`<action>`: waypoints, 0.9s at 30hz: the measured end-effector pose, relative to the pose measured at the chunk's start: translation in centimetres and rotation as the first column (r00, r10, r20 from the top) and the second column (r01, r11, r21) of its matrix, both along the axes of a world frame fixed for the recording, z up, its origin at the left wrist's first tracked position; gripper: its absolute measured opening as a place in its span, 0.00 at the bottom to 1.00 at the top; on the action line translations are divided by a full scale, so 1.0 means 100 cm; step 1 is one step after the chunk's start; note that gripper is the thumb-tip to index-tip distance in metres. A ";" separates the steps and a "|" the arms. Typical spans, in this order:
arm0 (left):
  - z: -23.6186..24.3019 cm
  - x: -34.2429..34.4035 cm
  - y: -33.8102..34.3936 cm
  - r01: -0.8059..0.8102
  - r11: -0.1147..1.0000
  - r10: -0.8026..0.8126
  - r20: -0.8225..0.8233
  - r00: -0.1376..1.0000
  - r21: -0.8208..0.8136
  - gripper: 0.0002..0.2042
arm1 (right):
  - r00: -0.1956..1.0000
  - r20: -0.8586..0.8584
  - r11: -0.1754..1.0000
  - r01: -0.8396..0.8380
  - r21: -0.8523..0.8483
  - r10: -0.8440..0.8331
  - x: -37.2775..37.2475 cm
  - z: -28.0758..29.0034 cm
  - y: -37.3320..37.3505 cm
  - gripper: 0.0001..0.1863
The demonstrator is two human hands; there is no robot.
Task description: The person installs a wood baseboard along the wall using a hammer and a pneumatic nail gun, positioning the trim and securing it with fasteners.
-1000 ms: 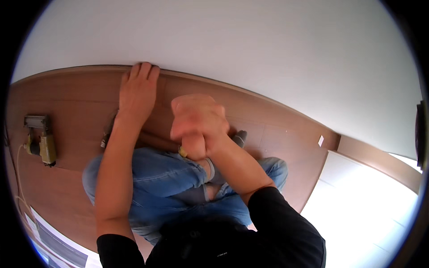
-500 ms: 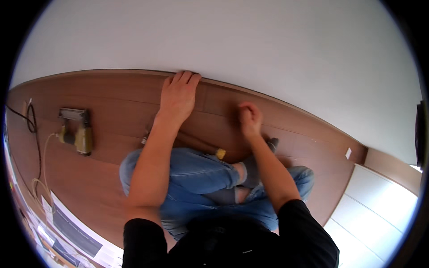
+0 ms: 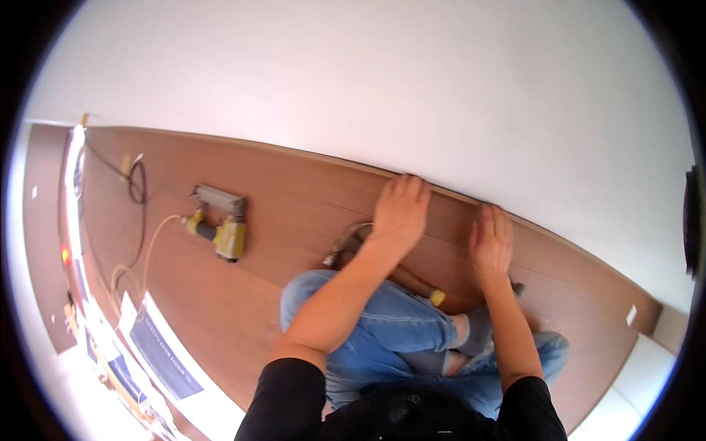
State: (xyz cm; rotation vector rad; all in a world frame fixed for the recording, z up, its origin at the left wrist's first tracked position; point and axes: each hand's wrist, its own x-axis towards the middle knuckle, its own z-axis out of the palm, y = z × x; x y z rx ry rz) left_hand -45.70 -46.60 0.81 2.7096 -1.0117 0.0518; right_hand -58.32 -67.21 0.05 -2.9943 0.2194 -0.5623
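A thin wooden baseboard strip (image 3: pixel 454 195) runs along the foot of the white wall. My left hand (image 3: pixel 401 214) lies with outstretched fingers on its top edge. To the right, my right hand (image 3: pixel 491 241) rests on the same strip, fingers straight and thumb a little apart. Neither hand grips anything. Below my left forearm, a hammer (image 3: pixel 412 281) with a wooden handle and yellow end lies on the floor by my folded legs, its middle partly covered by the arm. Further left sits a yellow-green nail gun (image 3: pixel 230 234), with a thin hose attached.
The brown plank floor (image 3: pixel 206 287) stretches along the wall (image 3: pixel 382 81). A dark cable (image 3: pixel 138 184) loops at the far left, near the pale air hose (image 3: pixel 151 246). Printed sheets (image 3: pixel 169 360) lie at lower left. White panels (image 3: pixel 647 367) stand at lower right, near a small white tag (image 3: pixel 631 316).
The view has swung left, so things appear further right. My right hand has come up from above the floor onto the strip. My left hand stays on the strip.
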 end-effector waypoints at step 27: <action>-0.009 0.007 -0.006 -0.012 0.992 0.025 0.100 0.995 -0.128 0.12 | 0.996 0.089 1.000 0.014 0.019 -0.016 0.016 -0.022 -0.015 0.12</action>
